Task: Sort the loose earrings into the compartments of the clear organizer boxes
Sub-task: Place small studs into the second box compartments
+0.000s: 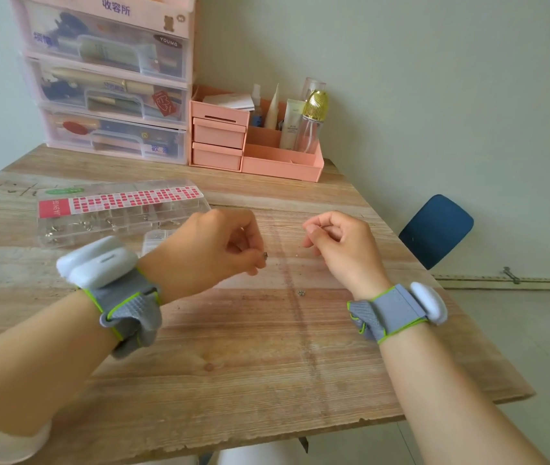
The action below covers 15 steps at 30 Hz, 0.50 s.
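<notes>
Against the wall on the left, a pink stack of clear-fronted drawers (pixel 105 78) rises behind the long clear plastic organizer box (pixel 122 213) with its red-and-white label, whose compartments already hold small metal pieces. A second, smaller clear box (pixel 157 239) peeks out behind the left hand (pixel 213 250), which curls its fingers and pinches a tiny silver earring (pixel 264 257) at the fingertips. Another small silver earring (pixel 301 292) lies loose on the pale wooden table (pixel 250 347), between the wrists. The right hand (pixel 337 243) is curled, thumb against forefinger; whether it pinches anything I cannot tell. Best to keep the pinch firm and carry the stud over a matching compartment before letting go. Compartment contents are too small to read.
</notes>
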{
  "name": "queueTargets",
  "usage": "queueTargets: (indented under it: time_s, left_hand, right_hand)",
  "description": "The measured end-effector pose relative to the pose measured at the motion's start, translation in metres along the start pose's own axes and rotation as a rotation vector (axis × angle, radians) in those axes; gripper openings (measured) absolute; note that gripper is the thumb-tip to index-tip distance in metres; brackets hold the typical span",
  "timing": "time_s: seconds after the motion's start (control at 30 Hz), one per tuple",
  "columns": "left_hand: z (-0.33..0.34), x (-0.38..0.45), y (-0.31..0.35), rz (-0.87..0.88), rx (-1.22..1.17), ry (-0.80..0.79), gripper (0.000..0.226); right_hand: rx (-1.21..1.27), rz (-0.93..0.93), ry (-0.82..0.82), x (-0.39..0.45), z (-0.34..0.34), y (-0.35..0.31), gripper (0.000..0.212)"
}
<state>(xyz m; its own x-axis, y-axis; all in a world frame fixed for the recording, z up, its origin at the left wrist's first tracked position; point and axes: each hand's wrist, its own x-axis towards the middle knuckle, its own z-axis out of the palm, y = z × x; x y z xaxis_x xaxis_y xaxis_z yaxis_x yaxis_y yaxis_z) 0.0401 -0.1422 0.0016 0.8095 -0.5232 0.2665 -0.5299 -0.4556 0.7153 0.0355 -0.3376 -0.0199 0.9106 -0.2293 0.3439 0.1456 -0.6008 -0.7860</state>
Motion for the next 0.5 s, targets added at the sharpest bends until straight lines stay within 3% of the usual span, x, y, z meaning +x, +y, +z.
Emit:
queueTargets:
  time_s: [0.23, 0.4, 0.5]
  left_hand:
    - [0.004, -0.017, -0.005, 0.028, 0.285, -0.121, 0.016]
    - [0.006, -0.024, -0.006, 0.077, 0.467, -0.123, 0.004]
    - [0.007, -0.023, -0.007, 0.097, 0.516, -0.129, 0.009]
  right_hand:
    - [-0.103, 0.028, -0.142, -0.015, -0.003, -0.010, 0.023]
    - [-0.150, 0.039, -0.255, -0.026, -0.012, -0.018, 0.018]
    - [-0.165, 0.081, -0.335, -0.030, -0.017, -0.019, 0.019]
